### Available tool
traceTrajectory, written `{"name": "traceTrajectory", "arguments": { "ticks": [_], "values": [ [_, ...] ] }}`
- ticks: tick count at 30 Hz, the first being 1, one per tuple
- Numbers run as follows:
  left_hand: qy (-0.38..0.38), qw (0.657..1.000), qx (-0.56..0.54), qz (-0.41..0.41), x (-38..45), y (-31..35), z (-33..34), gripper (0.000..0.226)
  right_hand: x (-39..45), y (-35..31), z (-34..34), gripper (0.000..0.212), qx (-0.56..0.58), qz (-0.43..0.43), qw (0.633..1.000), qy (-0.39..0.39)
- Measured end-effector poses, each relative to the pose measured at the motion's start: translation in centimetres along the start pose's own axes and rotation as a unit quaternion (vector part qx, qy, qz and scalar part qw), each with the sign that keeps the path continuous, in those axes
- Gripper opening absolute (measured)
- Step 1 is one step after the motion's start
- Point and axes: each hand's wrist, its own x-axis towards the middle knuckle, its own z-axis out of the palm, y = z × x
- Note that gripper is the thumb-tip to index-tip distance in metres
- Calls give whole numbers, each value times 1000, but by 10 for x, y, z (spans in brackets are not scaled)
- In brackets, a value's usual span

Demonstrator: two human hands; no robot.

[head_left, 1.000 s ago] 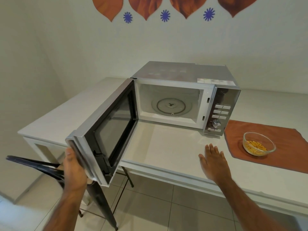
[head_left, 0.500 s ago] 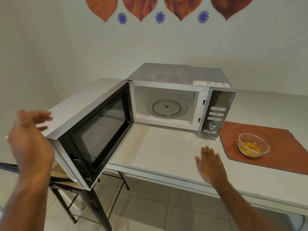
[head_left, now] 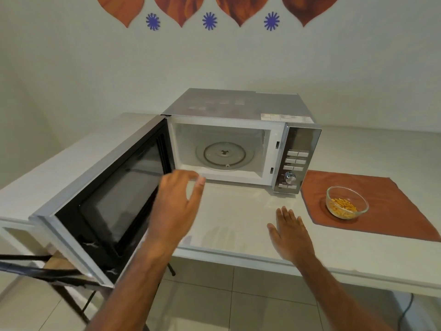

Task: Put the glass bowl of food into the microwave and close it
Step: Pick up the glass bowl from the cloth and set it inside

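Observation:
A silver microwave (head_left: pixel 238 108) stands on the white table with its door (head_left: pixel 100 194) swung wide to the left. Its white cavity holds only the glass turntable (head_left: pixel 224 155). The glass bowl of yellow food (head_left: pixel 347 205) sits on a brown cloth (head_left: pixel 393 209) to the right of the microwave. My left hand (head_left: pixel 177 206) hovers in front of the open cavity, fingers apart, holding nothing. My right hand (head_left: pixel 290 231) is flat and spread over the table near its front edge, left of the bowl and not touching it.
The white table (head_left: pixel 238 211) runs along the wall and has a front edge close to me. A dark folding chair (head_left: pixel 47 273) stands below the open door at the lower left. Tiled floor lies under the table.
My left hand has let go of the door and swung right, from beyond the door's outer edge to in front of the cavity. The door stays wide open. My right hand has barely moved.

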Motion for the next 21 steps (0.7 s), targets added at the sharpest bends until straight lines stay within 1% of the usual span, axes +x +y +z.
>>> {"name": "traceTrajectory", "arguments": {
  "ticks": [3, 6, 10, 13, 16, 18, 21],
  "values": [
    [-26, 1000, -8, -1, 0, -21, 46, 44, -1, -1, 0, 73, 3, 3, 1000, 4],
    [-49, 999, 17, 16, 1, -42, 88, 43, -1, -2, 0, 74, 1, 5, 1000, 10],
    [-85, 996, 32, 9, 3, -68, 132, 46, 0, -2, 1, 75, 2, 10, 1000, 11],
    [-132, 989, 61, -2, 3, -81, 155, 57, -1, -2, 2, 75, 5, 12, 1000, 12],
    [-199, 974, 109, -11, 2, -91, 168, 79, -2, -4, 1, 75, 11, 9, 1000, 12],
    [-231, 965, 127, -8, 4, -95, 174, 92, -3, -3, 0, 75, 12, 10, 1000, 14],
    [-258, 952, 168, 8, 6, -99, 179, 100, -3, -3, 1, 75, 17, 12, 1000, 12]
  ]
}}
